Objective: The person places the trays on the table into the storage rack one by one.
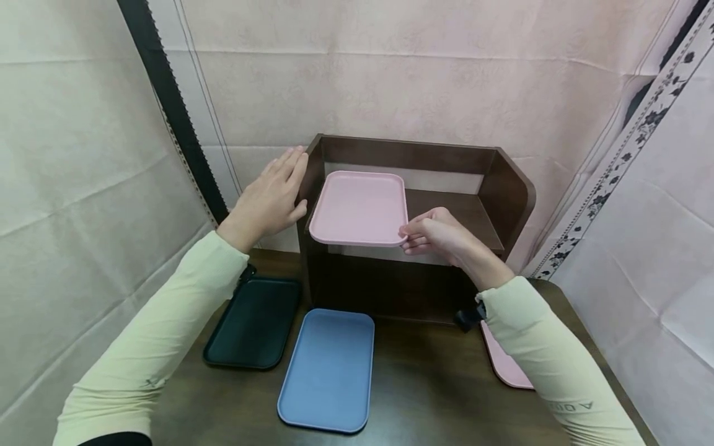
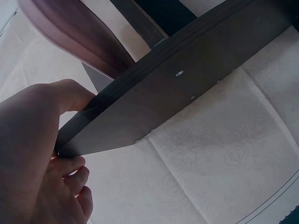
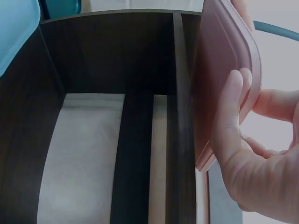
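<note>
A pink tray point(image 1: 359, 209) is held at its near right corner by my right hand point(image 1: 437, 238), thumb and fingers pinching the rim. It is at the left part of the upper level of a dark brown two-level shelf point(image 1: 454, 214). In the right wrist view, the same pink tray point(image 3: 229, 60) stands beside the shelf board. My left hand point(image 1: 273, 195) holds the shelf's left side panel. The left wrist view shows that panel point(image 2: 154, 88) between thumb and fingers. Whether the tray rests on the board cannot be told.
On the brown table point(image 1: 424, 384) lie a dark green tray point(image 1: 256, 322) at the left and a blue tray point(image 1: 329, 368) in front of the shelf. Another pink tray point(image 1: 507, 362) is partly hidden under my right forearm. Pale cloth point(image 1: 418, 93) hangs behind and at both sides.
</note>
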`<state>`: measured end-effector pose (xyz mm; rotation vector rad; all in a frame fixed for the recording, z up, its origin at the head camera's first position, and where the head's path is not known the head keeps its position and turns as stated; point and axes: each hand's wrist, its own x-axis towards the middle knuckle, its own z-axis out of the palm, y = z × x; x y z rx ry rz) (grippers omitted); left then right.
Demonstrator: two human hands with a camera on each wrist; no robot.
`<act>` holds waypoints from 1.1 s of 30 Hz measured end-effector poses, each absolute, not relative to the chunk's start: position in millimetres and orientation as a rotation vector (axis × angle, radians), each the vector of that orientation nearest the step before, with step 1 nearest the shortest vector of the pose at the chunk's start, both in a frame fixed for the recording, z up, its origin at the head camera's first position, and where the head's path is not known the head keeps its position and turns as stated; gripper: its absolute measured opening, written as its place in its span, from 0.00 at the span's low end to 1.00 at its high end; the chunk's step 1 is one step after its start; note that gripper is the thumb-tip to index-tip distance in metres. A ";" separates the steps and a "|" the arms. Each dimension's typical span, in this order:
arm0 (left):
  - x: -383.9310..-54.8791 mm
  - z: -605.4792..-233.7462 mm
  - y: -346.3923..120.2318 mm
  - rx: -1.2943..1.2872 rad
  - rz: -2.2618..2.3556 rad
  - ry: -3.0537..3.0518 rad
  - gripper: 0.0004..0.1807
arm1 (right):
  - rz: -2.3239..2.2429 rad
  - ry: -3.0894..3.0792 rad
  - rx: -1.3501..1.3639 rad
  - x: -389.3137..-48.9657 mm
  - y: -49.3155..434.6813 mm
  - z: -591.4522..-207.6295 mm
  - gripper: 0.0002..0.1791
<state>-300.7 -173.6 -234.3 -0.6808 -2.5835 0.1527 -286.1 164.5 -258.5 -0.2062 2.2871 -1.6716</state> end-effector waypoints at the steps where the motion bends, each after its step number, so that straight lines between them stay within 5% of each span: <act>1: -301.0 -234.8 -173.4 -0.684 0.152 -2.583 0.45 | -1.673 2.290 -0.196 -288.2 161.9 -259.6 0.19; 15: -302.1 -237.5 -171.5 -0.693 0.110 -2.588 0.45 | -1.682 2.297 -0.181 -312.1 146.2 -262.8 0.14; 33: -302.1 -236.6 -175.2 -0.689 0.104 -2.591 0.46 | -1.361 2.711 -0.300 -303.7 151.9 -262.7 0.19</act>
